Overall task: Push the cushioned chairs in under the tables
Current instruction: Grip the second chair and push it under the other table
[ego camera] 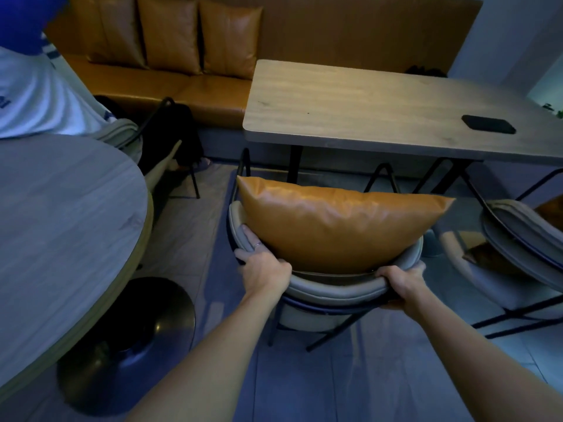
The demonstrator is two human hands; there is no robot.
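Note:
A grey padded chair (335, 289) with a curved backrest and thin black legs stands in front of the rectangular wooden table (365, 105). An orange leather cushion (338, 222) leans inside its backrest. My left hand (263, 264) grips the backrest's left top edge, fingers curled over it. My right hand (403, 284) grips the right top edge, thumb over the rim. The chair's seat is hidden behind the cushion and backrest. A second grey padded chair (518, 236) stands tilted at the right, beside the same table.
A round wooden table (61, 214) on a dark metal pedestal base (137, 339) stands close on the left. A person in a white shirt (39, 95) sits beyond it. An orange bench with cushions (170, 35) runs along the far wall. A black phone (489, 124) lies on the rectangular table.

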